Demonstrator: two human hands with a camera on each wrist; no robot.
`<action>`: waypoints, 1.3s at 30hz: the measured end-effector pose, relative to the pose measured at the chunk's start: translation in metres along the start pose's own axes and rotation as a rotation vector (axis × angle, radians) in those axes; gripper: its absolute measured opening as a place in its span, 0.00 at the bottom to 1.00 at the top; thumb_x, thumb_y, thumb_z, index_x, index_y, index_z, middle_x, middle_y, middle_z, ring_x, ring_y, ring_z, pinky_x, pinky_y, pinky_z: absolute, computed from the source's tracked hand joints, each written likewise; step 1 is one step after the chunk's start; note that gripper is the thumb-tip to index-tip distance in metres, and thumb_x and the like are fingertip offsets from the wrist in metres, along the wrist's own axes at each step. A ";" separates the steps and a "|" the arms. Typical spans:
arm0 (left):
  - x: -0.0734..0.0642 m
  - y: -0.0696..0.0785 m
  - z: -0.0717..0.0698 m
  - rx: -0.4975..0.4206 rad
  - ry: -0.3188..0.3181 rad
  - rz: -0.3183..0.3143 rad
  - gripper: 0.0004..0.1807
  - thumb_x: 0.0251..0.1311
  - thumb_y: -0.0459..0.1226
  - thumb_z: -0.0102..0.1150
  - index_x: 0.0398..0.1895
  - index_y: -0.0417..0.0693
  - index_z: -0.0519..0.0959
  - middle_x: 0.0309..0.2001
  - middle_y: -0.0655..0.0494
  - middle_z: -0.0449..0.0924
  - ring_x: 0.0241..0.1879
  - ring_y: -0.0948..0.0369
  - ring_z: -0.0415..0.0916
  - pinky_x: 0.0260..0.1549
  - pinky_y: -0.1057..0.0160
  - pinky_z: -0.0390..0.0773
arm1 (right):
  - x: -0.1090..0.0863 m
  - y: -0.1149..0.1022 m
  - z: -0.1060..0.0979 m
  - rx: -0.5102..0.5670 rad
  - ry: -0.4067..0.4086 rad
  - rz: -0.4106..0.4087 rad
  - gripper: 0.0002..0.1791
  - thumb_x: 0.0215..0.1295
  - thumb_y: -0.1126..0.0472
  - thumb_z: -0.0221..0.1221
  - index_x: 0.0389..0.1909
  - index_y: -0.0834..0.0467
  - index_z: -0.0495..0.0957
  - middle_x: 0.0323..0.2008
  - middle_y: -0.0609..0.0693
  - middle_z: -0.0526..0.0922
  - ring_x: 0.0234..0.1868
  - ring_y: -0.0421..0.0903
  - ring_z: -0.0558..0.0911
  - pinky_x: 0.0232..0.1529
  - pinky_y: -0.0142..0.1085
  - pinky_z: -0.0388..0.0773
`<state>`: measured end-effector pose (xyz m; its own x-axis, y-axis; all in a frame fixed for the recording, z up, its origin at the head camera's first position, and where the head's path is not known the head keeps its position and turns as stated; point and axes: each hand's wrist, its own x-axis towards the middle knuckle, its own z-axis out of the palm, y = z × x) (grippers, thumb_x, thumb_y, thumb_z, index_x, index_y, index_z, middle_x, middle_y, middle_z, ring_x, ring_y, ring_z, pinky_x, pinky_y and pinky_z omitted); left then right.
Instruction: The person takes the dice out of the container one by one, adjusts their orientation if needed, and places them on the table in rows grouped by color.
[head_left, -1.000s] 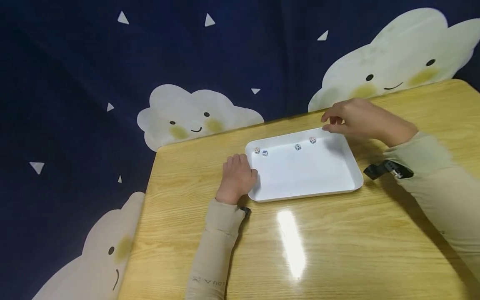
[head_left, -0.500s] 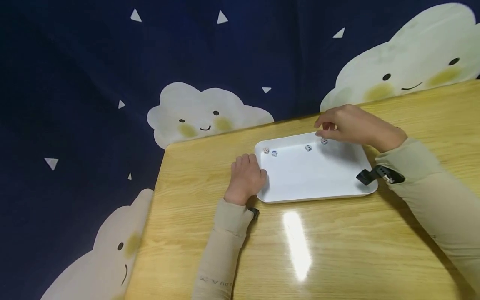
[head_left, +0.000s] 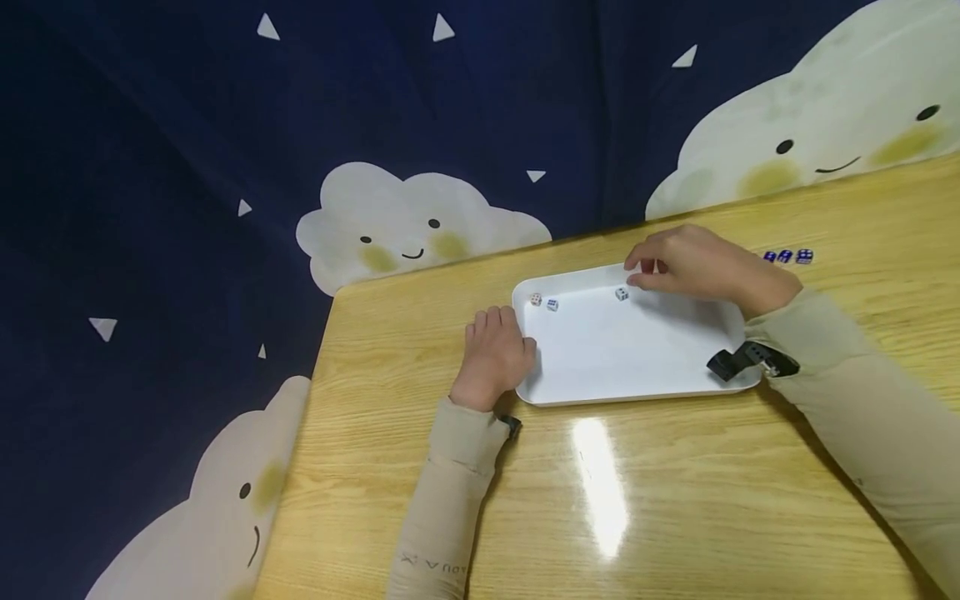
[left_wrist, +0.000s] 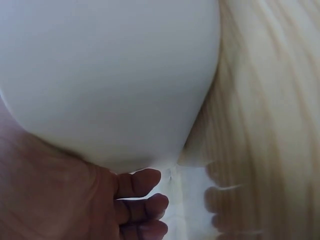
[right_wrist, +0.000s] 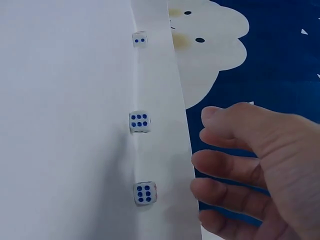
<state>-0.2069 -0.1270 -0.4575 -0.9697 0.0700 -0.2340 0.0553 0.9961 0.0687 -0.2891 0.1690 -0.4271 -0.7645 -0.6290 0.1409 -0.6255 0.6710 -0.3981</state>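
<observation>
A shallow white tray (head_left: 675, 358) lies on the table. My left hand (head_left: 492, 354) grips its left side, thumb over the rim and fingers outside; curled fingers (left_wrist: 145, 182) show by the tray wall in the left wrist view. Over the far rim hovers my right hand (head_left: 686, 265), its fingers loosely bent with nothing between them. White dice stand along the tray's far side: a red-dotted die (head_left: 536, 299) and a blue-dotted die (head_left: 552, 305) at left, another die (head_left: 622, 293) near my right fingertips. The right wrist view shows a six-dotted die (right_wrist: 145, 193) close to these fingers.
Several dark blue dice (head_left: 785, 256) stand in a row on the wooden table (head_left: 375, 400), right of the tray and partly behind my right wrist. A navy cloth (head_left: 450, 92) with cloud faces hangs behind the table's far edge.
My right hand has moved left along the tray's far rim, now covering the rightmost white die in the head view. Dark blue dice have come into sight behind it. My left hand keeps its grip.
</observation>
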 end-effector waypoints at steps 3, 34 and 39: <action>0.000 0.000 0.000 -0.005 -0.002 0.002 0.19 0.73 0.47 0.39 0.54 0.42 0.66 0.46 0.50 0.65 0.48 0.52 0.59 0.49 0.57 0.61 | 0.000 0.000 0.003 0.001 -0.004 0.005 0.09 0.66 0.58 0.68 0.46 0.53 0.88 0.31 0.46 0.86 0.32 0.40 0.77 0.36 0.36 0.75; -0.001 -0.001 -0.002 -0.044 -0.002 0.014 0.20 0.73 0.45 0.38 0.56 0.38 0.66 0.48 0.47 0.67 0.50 0.50 0.60 0.51 0.55 0.62 | 0.003 0.007 0.030 0.046 -0.027 -0.046 0.10 0.65 0.58 0.68 0.46 0.54 0.88 0.28 0.44 0.86 0.30 0.36 0.77 0.35 0.34 0.76; -0.001 0.000 -0.002 -0.044 0.008 0.023 0.20 0.72 0.45 0.38 0.54 0.38 0.66 0.47 0.47 0.66 0.48 0.50 0.60 0.50 0.56 0.62 | 0.002 0.008 0.032 0.058 -0.026 -0.025 0.12 0.65 0.58 0.68 0.48 0.54 0.87 0.28 0.44 0.86 0.29 0.37 0.77 0.33 0.33 0.75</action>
<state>-0.2065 -0.1275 -0.4557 -0.9702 0.0925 -0.2241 0.0674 0.9908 0.1170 -0.2908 0.1603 -0.4585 -0.7442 -0.6556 0.1282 -0.6334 0.6316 -0.4471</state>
